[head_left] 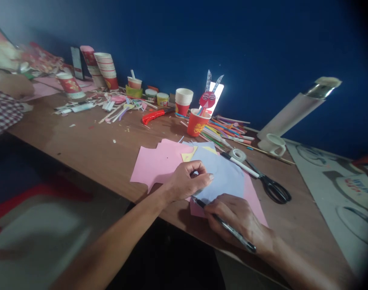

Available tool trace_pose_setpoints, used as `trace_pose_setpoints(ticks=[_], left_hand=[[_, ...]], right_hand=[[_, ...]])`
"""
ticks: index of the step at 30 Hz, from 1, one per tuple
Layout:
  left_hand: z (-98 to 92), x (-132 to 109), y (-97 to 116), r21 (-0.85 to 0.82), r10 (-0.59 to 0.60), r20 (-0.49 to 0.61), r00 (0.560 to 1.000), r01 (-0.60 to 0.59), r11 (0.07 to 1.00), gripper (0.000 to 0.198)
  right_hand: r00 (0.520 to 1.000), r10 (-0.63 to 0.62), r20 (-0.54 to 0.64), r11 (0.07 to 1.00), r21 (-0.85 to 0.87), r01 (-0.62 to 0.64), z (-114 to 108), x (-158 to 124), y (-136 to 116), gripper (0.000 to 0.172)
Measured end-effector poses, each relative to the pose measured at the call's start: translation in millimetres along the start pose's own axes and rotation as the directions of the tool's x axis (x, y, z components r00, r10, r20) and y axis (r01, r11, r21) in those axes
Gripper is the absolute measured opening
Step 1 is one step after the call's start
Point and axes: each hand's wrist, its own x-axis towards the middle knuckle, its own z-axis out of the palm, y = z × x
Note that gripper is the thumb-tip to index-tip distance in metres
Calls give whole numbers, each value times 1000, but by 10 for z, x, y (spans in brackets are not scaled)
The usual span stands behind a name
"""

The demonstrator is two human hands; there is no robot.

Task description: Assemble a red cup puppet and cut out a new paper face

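Observation:
My right hand (236, 215) grips a black pen (229, 229), its tip pointing left beside the near edge of the papers. My left hand (187, 179) rests just beyond the pen tip, thumb and forefinger curled together. Whatever may be between those fingers is hidden. Under both hands lies a light blue paper sheet (224, 177). Pink paper (155, 159) with cut edges spreads to the left, and more pink shows under the blue. A yellow paper piece (188, 156) peeks out behind my left hand. Black-handled scissors (276, 189) and a white marker (244, 165) lie to the right.
Behind the papers stands a red paper cup (198, 123) holding a pink paper face with long ears. Nearby are colored pencils (224, 129), a tape roll (237, 155), a white mug (272, 145) and a red-handled tool (154, 117). Another person's arm (5, 108) reaches in at left.

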Motion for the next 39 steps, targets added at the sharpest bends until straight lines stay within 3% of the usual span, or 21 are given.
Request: trace_pose_setpoints(ticks=[12, 22, 39], left_hand=[[-10, -16, 8, 2, -11, 14, 1000, 11, 1000, 23], [-14, -29, 9, 17, 4, 12, 1000, -4, 1000, 22], [-11, -43, 6, 20, -9, -3, 1000, 9, 1000, 27]], right_hand=[[984, 177, -4, 982, 66, -176, 12, -137, 100, 8], [901, 433, 11, 878, 224, -424, 5, -187, 191, 11], [786, 617, -29, 733, 383, -562, 65, -101, 161, 17]])
